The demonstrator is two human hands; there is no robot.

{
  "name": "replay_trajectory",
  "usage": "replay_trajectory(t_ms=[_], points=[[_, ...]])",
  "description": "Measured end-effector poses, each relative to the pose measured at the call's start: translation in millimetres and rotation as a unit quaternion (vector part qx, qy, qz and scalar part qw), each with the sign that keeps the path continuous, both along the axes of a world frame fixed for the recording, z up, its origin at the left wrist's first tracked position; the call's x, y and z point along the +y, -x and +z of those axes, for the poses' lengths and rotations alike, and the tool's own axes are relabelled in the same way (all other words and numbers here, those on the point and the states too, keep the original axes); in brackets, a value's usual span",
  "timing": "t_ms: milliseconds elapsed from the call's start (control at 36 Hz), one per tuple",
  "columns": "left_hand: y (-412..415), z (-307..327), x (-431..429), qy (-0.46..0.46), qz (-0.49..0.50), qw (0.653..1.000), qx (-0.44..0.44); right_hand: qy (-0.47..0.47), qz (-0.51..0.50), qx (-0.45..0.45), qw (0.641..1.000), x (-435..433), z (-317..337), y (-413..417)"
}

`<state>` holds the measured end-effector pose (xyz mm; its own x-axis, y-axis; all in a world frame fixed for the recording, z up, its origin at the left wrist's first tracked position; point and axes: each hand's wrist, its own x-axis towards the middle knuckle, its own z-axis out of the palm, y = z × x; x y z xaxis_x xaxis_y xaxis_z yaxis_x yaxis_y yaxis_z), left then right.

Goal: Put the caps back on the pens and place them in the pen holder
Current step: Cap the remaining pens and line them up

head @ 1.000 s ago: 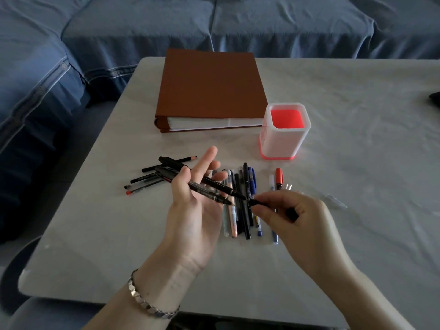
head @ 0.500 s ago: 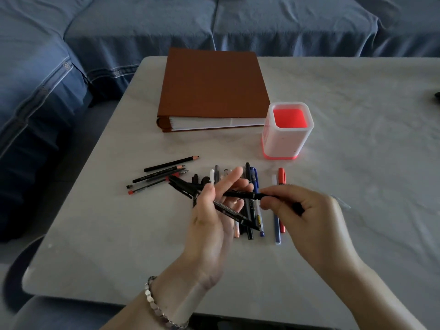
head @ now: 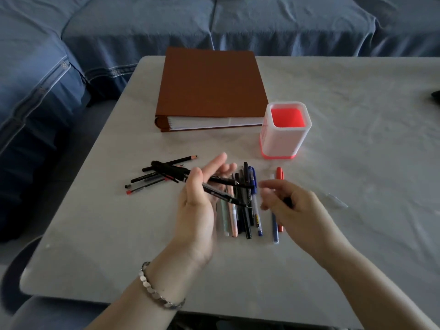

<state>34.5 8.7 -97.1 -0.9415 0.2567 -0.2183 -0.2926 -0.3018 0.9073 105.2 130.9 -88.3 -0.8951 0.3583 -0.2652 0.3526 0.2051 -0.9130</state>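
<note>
Head view: looking down over the desk (head: 357, 163) at both your hands.
Left hand (head: 197, 206): palm up above the desk, a metal bracelet (head: 159, 296) on your wrist.
Left fingers (head: 220, 160): straight and slightly spread; your thumb lies over the black pens (head: 170, 168) and pins them to the palm.
Black pens: two, crossing your left palm at a slant. Their back ends stick out to the left, over the pencils (head: 147, 182), and their tips point right, over the row of pens (head: 247, 217).
Right hand (head: 295, 208): just right of the pen tips, blurred.
Right fingers (head: 266, 186): curled round a small dark piece (head: 287, 201); the blur hides what it is.
Row of pens: lying side by side on the desk under and between your hands, mostly black. A blue one (head: 252, 173) is near the middle and a red one (head: 279, 173) is at the right end.
Pencils: a loose fan on the desk, left of the row.
Pen holder (head: 283, 141): white walls, red inside, upright on the desk beyond the row and to its right, well apart from both hands.
Binder (head: 212, 86): brown, flat on the desk, just left of the pen holder.
Clear cap (head: 338, 201): alone on the desk, right of your right hand.
Sofa (head: 119, 32): blue cover, beyond the desk and along its left side.
</note>
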Motion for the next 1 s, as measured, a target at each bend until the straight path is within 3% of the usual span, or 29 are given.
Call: replay_trajectory(t_ms=[111,306,528,611,750,861,1000], points=[[7.6,3.6,-5.1,0.025,0.016,1.0,0.004,0.124,-0.009,-0.076,0.989,12.6,-9.6,-5.7],[-0.9,4.9,-4.1,0.077,0.018,0.995,0.056,0.168,-0.007,0.035,0.985,-0.4,6.0,-13.5],[-5.9,6.7,-3.1,0.063,0.007,0.995,0.077,-0.019,-0.014,0.118,0.993,-8.8,14.2,-19.2],[-6.4,7.2,-2.3,0.063,0.009,0.995,0.081,-0.117,0.008,0.129,0.985,-5.7,10.9,-19.4],[-7.8,6.6,-1.7,0.067,0.009,0.995,0.077,-0.202,0.048,0.155,0.966,-7.5,11.2,-19.3],[-13.3,5.4,-0.1,0.094,-0.007,0.99,0.107,-0.223,0.056,0.166,0.959,-9.4,12.8,-18.3],[-17.1,1.5,-1.5,0.085,-0.042,0.991,0.099,-0.167,0.02,0.167,0.971,-7.9,9.4,-17.8]])
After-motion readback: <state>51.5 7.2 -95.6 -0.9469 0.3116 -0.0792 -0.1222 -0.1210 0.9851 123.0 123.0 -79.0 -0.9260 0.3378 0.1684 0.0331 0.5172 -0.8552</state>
